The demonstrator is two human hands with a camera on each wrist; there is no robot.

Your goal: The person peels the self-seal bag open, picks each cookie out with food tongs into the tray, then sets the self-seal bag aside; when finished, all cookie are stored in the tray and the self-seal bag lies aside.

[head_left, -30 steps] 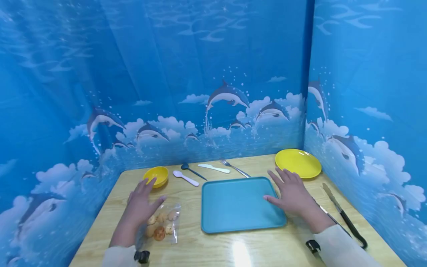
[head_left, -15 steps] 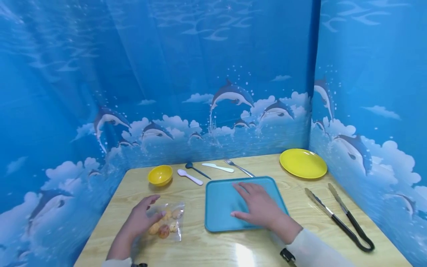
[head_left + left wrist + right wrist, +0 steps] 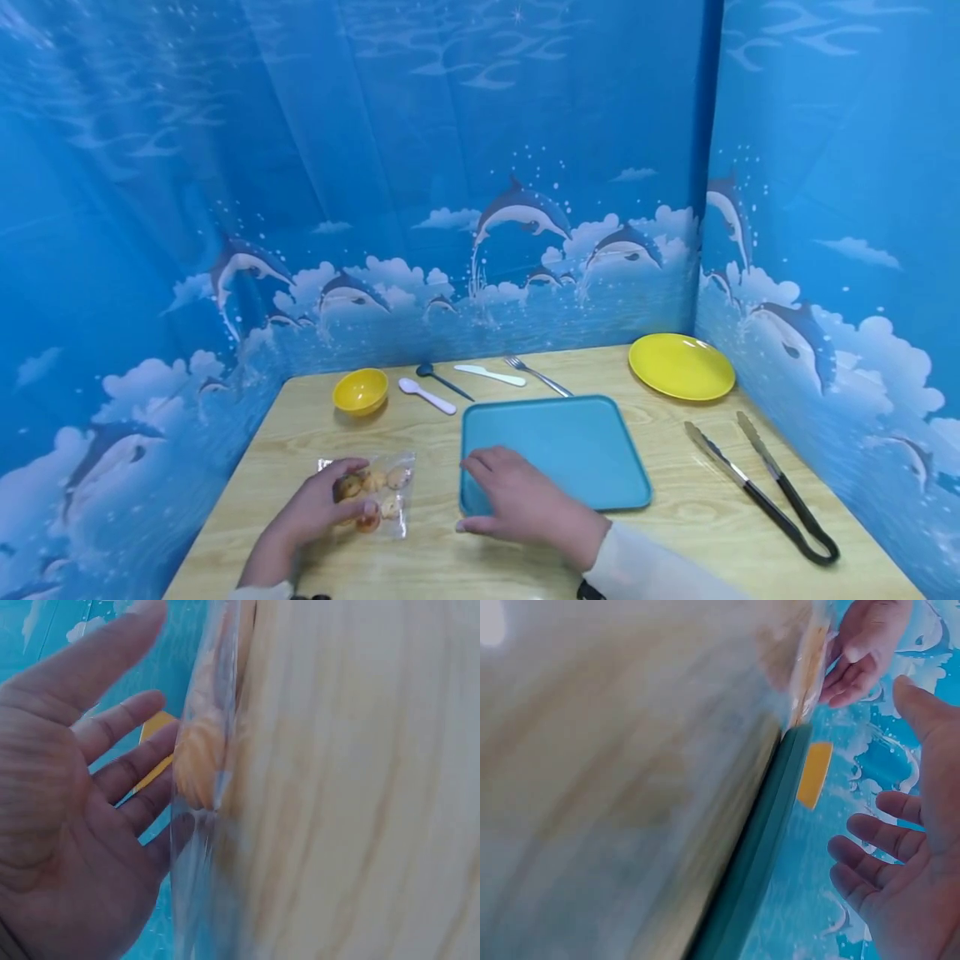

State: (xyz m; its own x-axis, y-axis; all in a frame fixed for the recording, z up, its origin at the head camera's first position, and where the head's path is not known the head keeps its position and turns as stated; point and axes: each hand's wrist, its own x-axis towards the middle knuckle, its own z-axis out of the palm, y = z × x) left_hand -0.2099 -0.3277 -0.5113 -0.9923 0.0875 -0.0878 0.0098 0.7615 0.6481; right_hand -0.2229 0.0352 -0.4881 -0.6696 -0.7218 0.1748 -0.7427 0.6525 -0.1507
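One clear bag [image 3: 392, 505], probably light, slippery, crushable | best pinched by its flat edge | left hand [image 3: 317, 505], right hand [image 3: 521, 502]: fingers loosely spread, nothing gripped

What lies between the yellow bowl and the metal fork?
Head view, left to right: lilac spoon, dark spoon, then white knife, all lying on the table.
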